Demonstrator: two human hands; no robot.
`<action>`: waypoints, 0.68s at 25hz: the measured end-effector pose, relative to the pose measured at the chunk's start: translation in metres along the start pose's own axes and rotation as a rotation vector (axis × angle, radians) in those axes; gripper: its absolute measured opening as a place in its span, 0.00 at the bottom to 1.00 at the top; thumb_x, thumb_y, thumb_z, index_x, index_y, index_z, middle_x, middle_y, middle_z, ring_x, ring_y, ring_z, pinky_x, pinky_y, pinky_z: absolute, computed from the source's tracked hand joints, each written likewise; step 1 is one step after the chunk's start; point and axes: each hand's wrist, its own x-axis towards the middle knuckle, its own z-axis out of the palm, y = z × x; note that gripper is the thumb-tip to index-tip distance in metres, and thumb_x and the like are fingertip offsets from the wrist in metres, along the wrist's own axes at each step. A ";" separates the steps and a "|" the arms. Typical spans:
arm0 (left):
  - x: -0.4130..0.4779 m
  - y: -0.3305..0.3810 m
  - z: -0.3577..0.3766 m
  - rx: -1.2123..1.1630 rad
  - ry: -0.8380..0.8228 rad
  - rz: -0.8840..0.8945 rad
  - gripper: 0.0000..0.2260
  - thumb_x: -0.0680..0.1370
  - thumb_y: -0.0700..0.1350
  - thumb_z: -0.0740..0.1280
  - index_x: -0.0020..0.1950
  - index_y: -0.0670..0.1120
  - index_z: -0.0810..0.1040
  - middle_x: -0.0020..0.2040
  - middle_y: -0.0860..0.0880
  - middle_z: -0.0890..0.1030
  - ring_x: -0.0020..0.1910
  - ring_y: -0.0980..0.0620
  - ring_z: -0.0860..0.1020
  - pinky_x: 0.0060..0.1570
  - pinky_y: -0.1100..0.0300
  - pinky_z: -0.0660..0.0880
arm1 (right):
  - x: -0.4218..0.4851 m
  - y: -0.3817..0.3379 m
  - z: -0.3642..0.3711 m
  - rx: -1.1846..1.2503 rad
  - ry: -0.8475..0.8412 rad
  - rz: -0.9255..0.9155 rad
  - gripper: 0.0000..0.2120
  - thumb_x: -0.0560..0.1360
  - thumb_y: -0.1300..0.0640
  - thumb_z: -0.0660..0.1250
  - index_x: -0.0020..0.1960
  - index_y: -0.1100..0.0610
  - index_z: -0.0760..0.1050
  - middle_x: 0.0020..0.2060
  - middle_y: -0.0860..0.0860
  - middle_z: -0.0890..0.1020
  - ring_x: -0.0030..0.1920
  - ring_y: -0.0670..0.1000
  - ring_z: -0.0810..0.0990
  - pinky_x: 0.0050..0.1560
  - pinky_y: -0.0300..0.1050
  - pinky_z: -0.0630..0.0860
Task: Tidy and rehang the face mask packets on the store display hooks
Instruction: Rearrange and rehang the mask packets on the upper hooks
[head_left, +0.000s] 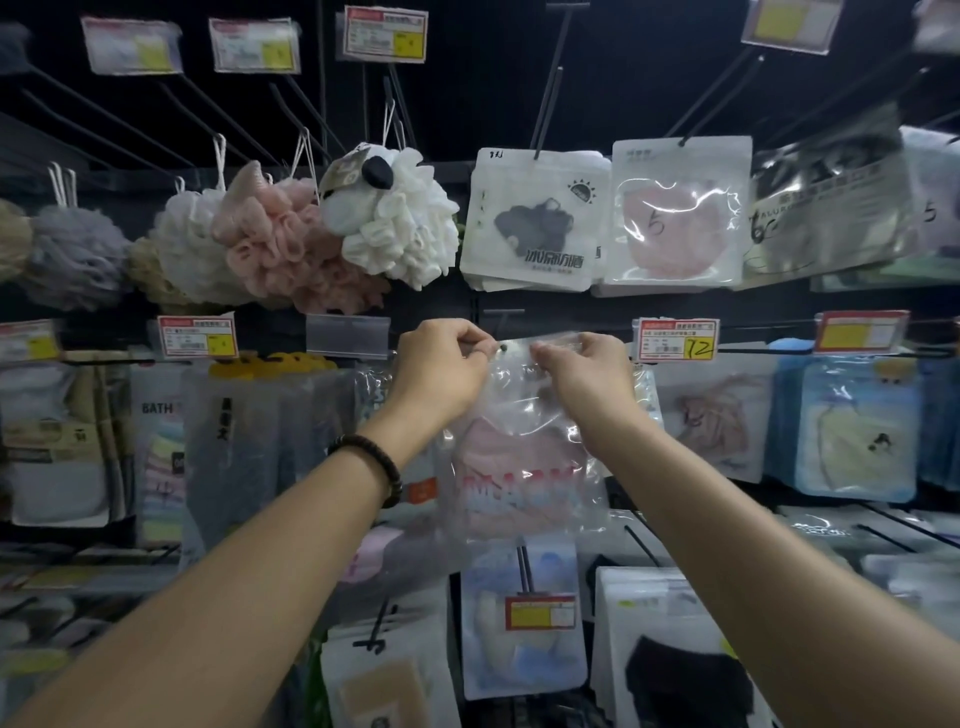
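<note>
A clear plastic packet with a pink face mask (524, 457) hangs in front of me at the middle row. My left hand (441, 369) pinches its top left corner and my right hand (589, 382) pinches its top right corner. The packet's top edge sits at the tip of a black display hook (503, 347) between my fingers; whether the hook passes through the hole I cannot tell. Above hang a white packet with a dark mask (535, 223) and a packet with a pink mask (675, 213). A beaded bracelet is on my left wrist.
Bath sponges (291, 234) hang at the upper left. Price tags (675, 340) sit on the hook ends. More mask packets (852, 426) hang to the right and below (524, 623). Bath cloth packs (161, 447) hang at the left.
</note>
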 end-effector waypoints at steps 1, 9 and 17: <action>0.001 0.000 0.001 0.004 -0.004 -0.014 0.04 0.81 0.49 0.74 0.49 0.52 0.89 0.40 0.62 0.82 0.43 0.64 0.80 0.42 0.74 0.71 | 0.001 -0.001 0.000 0.015 -0.003 0.014 0.13 0.74 0.47 0.78 0.49 0.57 0.84 0.36 0.53 0.89 0.36 0.57 0.89 0.51 0.65 0.87; 0.001 -0.017 0.023 0.060 0.067 0.070 0.03 0.81 0.50 0.74 0.52 0.52 0.87 0.47 0.54 0.83 0.51 0.50 0.82 0.60 0.46 0.79 | -0.001 0.014 0.004 -0.225 0.077 -0.058 0.17 0.81 0.45 0.71 0.63 0.54 0.75 0.44 0.49 0.85 0.43 0.50 0.86 0.50 0.54 0.83; -0.050 -0.051 0.006 0.140 0.076 0.224 0.24 0.79 0.45 0.74 0.76 0.50 0.75 0.70 0.50 0.74 0.72 0.50 0.69 0.72 0.60 0.65 | -0.047 0.030 0.006 -0.234 0.244 -0.269 0.23 0.78 0.54 0.75 0.68 0.50 0.68 0.63 0.52 0.71 0.62 0.54 0.74 0.67 0.55 0.76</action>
